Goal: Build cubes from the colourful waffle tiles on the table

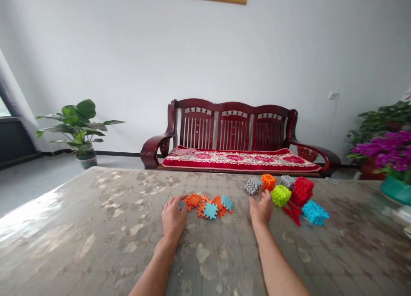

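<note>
My left hand [175, 217] rests on the table at the left end of a loose group of toothed-edge puzzle tiles. Its thumb and fingers curl around a blue puzzle tile [181, 205], mostly hidden by the hand. Beside it lie orange puzzle tiles [192, 201], a light blue puzzle tile [210, 210] and another blue one [226, 202] on the right. My right hand [261, 208] is open, thumb apart from the fingers, with nothing visible in it. Just beyond its fingers are a grey stack of tiles [253, 185] and an orange stack [269, 182]; a lime-green stack [281, 196] sits to its right.
Farther right are a red stack [302, 191], loose red pieces [292, 212], a blue stack [315, 212] and another grey stack [287, 182]. A patterned cover lies on the table [128, 244]. Purple flowers [390, 152] stand at the right edge; a wooden bench [234, 127] is behind.
</note>
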Motion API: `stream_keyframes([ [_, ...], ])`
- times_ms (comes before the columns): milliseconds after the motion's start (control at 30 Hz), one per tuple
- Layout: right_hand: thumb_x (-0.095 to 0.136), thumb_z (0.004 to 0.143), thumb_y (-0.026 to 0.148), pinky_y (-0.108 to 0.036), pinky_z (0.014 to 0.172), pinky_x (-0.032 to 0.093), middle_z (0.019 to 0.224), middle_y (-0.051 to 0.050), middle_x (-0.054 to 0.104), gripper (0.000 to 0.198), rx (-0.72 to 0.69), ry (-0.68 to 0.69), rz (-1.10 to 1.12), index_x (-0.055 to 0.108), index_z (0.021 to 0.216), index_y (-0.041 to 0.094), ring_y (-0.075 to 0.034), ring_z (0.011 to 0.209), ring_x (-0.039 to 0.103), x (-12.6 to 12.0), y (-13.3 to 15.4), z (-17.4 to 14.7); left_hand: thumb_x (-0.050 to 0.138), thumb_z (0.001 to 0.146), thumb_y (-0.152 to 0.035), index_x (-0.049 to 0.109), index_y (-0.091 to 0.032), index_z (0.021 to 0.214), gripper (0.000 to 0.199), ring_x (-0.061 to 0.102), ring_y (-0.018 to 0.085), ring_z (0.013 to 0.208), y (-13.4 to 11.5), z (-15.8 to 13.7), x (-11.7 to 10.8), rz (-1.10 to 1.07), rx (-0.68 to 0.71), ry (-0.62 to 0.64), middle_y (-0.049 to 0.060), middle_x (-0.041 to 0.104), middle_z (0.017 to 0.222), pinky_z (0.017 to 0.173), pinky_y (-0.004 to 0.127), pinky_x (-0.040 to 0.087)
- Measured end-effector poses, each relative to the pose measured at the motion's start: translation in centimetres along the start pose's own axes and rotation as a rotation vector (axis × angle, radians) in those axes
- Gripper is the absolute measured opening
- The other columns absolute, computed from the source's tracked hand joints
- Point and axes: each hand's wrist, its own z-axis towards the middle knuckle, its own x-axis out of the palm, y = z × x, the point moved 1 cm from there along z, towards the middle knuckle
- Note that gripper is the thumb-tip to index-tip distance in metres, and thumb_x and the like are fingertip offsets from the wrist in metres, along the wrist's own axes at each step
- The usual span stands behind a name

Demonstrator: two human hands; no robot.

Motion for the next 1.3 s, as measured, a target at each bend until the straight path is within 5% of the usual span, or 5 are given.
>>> stream_keyframes([
  [267, 0.072, 0.061, 0.040, -0.041, 0.097, 0.041, 0.127, -0.026, 0.060, 0.088, 0.015, 0.120, -0.204, 0.043, 0.136, 0.005, -0.038, 0.115, 0.058, 0.2, 0.5, 2.0, 0.049, 0.081, -0.021, 0.073, -0.026, 0.102, 0.032, 0.060, 0.025, 0.107, 0.2, 0.1, 0.3, -0.023, 0.010, 0.007, 0.005, 0.072, 0.110, 0.096, 0.038, 0.046],
  [667, 0.075, 0.062, 0.052, -0.045, 0.081, 0.046, 0.105, -0.025, 0.068, 0.070, 0.068, 0.208, -0.419, 0.056, 0.117, 0.013, -0.038, 0.099, 0.064, 0.7, 1.0, 3.4, 0.048, 0.081, -0.019, 0.073, -0.026, 0.098, 0.031, 0.061, 0.024, 0.104, 0.1, 0.2, 0.4, -0.034, 0.027, 0.017, 0.004, 0.072, 0.107, 0.095, 0.037, 0.046],
  [933, 0.069, 0.072, 0.054, -0.043, 0.084, 0.049, 0.109, -0.021, 0.067, 0.062, 0.151, 0.330, -0.559, 0.054, 0.119, 0.016, -0.035, 0.107, 0.063, 0.6, 2.0, 3.9, 0.048, 0.080, -0.018, 0.073, -0.025, 0.098, 0.032, 0.060, 0.024, 0.106, 0.2, 0.2, 0.4, -0.039, 0.021, 0.038, 0.004, 0.072, 0.108, 0.094, 0.036, 0.047],
  [1300, 0.062, 0.074, 0.047, -0.041, 0.078, 0.050, 0.099, -0.018, 0.071, 0.044, 0.135, 0.331, -0.538, 0.063, 0.108, 0.019, -0.033, 0.097, 0.067, 0.1, 2.2, 3.7, 0.047, 0.081, -0.018, 0.073, -0.025, 0.100, 0.033, 0.060, 0.025, 0.108, 0.3, 0.3, 0.6, -0.030, 0.018, 0.055, 0.004, 0.072, 0.108, 0.095, 0.038, 0.046],
])
